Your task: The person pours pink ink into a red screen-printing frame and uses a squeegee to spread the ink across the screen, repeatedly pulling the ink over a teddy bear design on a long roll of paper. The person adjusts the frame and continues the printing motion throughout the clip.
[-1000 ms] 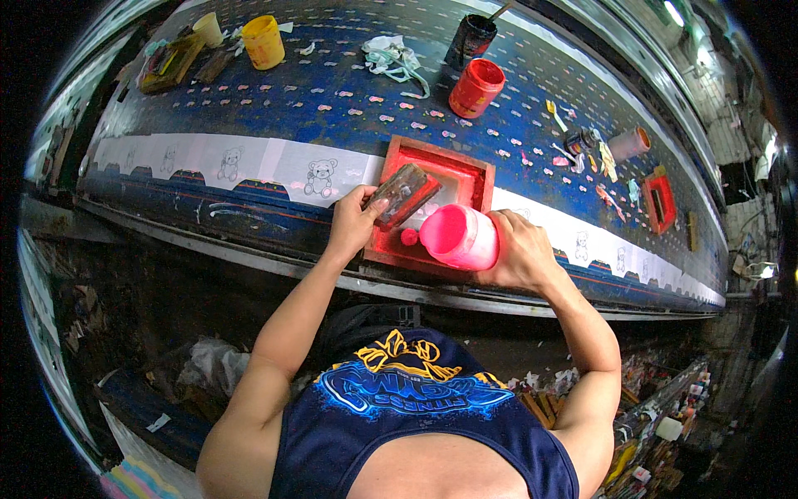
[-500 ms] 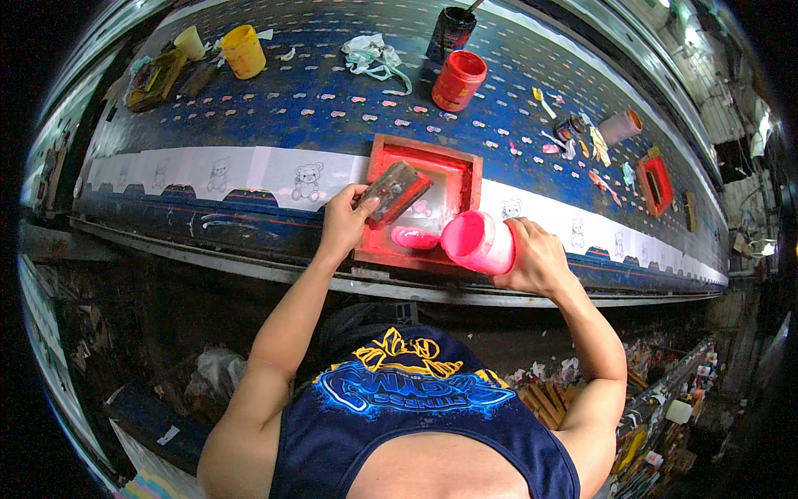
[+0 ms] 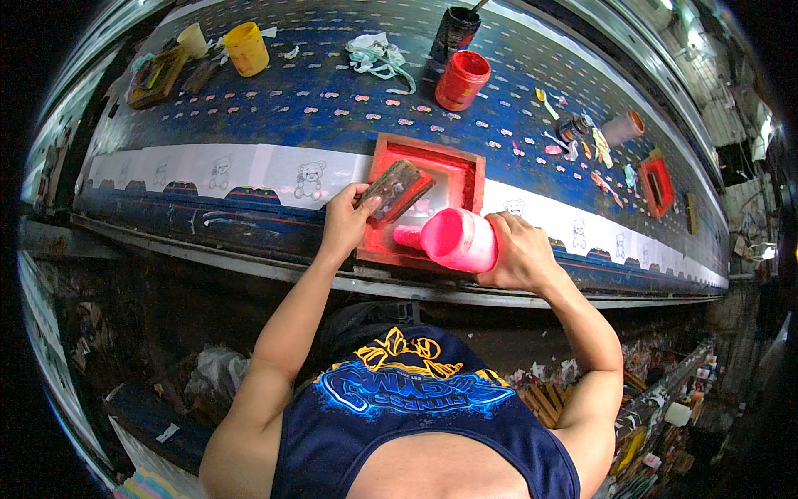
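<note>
Ink in a pink pool (image 3: pixel 405 237) lies inside the red wooden frame (image 3: pixel 476 183), broader than the small blob of a second ago, and the tipped pink jar (image 3: pixel 465 241) has swung back leftward so its mouth partly hides it, which suggests the frame is being charged with ink. Neither of the hands is open: the right hand (image 3: pixel 522 254) curls around the jar's base, and the left hand (image 3: pixel 342 220) grips a dark, red-edged block (image 3: pixel 397 193) above the frame's left side. The frame sits on the bench (image 3: pixel 320 133), across a white strip (image 3: pixel 283 173) of bear drawings.
</note>
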The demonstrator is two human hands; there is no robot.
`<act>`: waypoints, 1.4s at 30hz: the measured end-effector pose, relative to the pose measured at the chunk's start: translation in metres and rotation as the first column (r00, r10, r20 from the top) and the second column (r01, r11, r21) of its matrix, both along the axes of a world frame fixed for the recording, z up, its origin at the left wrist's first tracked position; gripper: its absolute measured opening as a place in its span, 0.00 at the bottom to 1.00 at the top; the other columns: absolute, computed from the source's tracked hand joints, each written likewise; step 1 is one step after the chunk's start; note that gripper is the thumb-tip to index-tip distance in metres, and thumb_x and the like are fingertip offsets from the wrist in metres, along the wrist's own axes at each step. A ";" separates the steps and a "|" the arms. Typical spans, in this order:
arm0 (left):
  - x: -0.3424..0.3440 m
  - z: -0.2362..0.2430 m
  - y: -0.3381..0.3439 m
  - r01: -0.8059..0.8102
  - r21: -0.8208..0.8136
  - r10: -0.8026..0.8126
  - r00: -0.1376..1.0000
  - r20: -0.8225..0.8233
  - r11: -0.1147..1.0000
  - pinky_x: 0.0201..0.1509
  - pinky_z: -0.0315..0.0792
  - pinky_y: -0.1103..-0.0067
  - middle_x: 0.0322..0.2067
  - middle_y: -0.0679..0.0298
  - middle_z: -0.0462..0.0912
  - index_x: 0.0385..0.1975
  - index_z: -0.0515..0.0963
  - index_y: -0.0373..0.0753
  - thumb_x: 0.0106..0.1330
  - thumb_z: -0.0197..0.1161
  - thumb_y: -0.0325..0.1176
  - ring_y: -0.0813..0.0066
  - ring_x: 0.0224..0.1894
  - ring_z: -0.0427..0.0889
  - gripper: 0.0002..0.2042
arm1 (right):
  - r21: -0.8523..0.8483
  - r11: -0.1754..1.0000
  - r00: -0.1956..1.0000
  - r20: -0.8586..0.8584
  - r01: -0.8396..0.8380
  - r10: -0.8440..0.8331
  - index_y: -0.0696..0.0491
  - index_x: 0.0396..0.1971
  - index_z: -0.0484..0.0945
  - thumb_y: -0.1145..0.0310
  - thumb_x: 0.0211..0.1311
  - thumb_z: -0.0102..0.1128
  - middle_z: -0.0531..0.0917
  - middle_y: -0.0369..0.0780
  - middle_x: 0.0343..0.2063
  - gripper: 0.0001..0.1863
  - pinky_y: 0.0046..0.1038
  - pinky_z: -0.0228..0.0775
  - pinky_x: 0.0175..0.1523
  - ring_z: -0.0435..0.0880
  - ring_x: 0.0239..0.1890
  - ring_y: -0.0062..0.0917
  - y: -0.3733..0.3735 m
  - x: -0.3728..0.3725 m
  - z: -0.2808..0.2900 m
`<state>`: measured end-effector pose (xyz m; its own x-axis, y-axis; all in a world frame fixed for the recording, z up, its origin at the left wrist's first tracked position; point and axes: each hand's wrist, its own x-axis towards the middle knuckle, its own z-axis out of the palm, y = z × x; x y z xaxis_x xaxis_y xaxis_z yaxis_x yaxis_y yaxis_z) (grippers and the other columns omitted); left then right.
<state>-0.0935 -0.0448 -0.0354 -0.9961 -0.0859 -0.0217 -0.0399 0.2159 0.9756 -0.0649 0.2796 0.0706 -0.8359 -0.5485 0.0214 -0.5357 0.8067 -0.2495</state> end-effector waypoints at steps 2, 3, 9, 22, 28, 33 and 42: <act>0.001 0.001 -0.001 -0.004 0.002 0.004 1.000 0.000 1.000 0.43 0.75 0.81 0.35 0.67 0.85 0.48 0.80 0.30 0.72 0.66 0.27 0.83 0.35 0.78 0.10 | -0.011 1.000 1.000 -0.013 -0.006 0.005 0.60 0.52 0.76 0.54 0.34 0.75 0.83 0.51 0.42 0.41 0.44 0.81 0.49 0.86 0.45 0.46 -0.005 -0.001 0.000; 0.001 0.002 -0.002 -0.006 -0.009 0.006 1.000 -0.002 1.000 0.43 0.74 0.81 0.35 0.67 0.84 0.48 0.80 0.30 0.72 0.66 0.27 0.83 0.35 0.78 0.10 | -0.017 1.000 1.000 -0.014 0.000 -0.001 0.59 0.52 0.76 0.56 0.33 0.75 0.84 0.50 0.42 0.41 0.44 0.81 0.49 0.86 0.45 0.46 -0.009 -0.002 0.000; 0.004 0.002 -0.006 -0.012 -0.006 0.012 1.000 -0.001 1.000 0.44 0.74 0.81 0.35 0.67 0.84 0.48 0.80 0.31 0.72 0.66 0.28 0.84 0.36 0.78 0.10 | 0.010 1.000 1.000 0.024 -0.004 0.004 0.62 0.53 0.75 0.53 0.35 0.74 0.83 0.52 0.44 0.42 0.44 0.82 0.49 0.86 0.45 0.47 -0.013 -0.003 0.004; 0.006 0.000 -0.007 0.009 0.052 -0.009 1.000 0.008 0.999 0.45 0.75 0.80 0.36 0.66 0.85 0.49 0.80 0.30 0.72 0.65 0.27 0.83 0.37 0.80 0.10 | 0.079 0.992 0.995 0.036 0.094 -0.097 0.58 0.53 0.75 0.53 0.34 0.77 0.83 0.50 0.44 0.42 0.44 0.81 0.49 0.86 0.45 0.46 0.021 0.013 0.003; 0.006 0.007 -0.001 0.007 0.001 -0.007 1.000 0.009 1.000 0.46 0.74 0.81 0.38 0.66 0.85 0.50 0.80 0.30 0.71 0.66 0.26 0.82 0.38 0.80 0.11 | 0.025 0.997 0.997 0.018 0.068 -0.068 0.59 0.55 0.75 0.53 0.34 0.77 0.83 0.50 0.44 0.44 0.44 0.81 0.49 0.86 0.46 0.46 0.013 0.012 0.000; 0.005 0.008 -0.004 -0.004 0.027 0.004 1.000 0.000 1.000 0.47 0.74 0.80 0.39 0.66 0.85 0.50 0.80 0.31 0.71 0.66 0.26 0.82 0.39 0.80 0.11 | -0.029 0.999 0.999 0.006 0.042 -0.042 0.60 0.55 0.75 0.54 0.33 0.77 0.83 0.51 0.43 0.44 0.45 0.81 0.49 0.86 0.45 0.47 0.001 0.009 -0.001; 0.008 0.010 -0.002 -0.041 0.202 0.049 0.998 -0.032 0.979 0.48 0.74 0.80 0.40 0.65 0.86 0.50 0.80 0.29 0.71 0.65 0.24 0.81 0.40 0.80 0.10 | -0.002 0.992 0.989 0.073 0.130 -0.130 0.60 0.56 0.75 0.53 0.33 0.79 0.83 0.51 0.45 0.46 0.45 0.81 0.51 0.85 0.47 0.48 0.015 0.015 -0.005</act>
<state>-0.0858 -0.0466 -0.0258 -0.9917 -0.1284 -0.0068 -0.0087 0.0142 0.9999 -0.0499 0.2941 0.0657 -0.8995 -0.4353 -0.0386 -0.4068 0.8664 -0.2896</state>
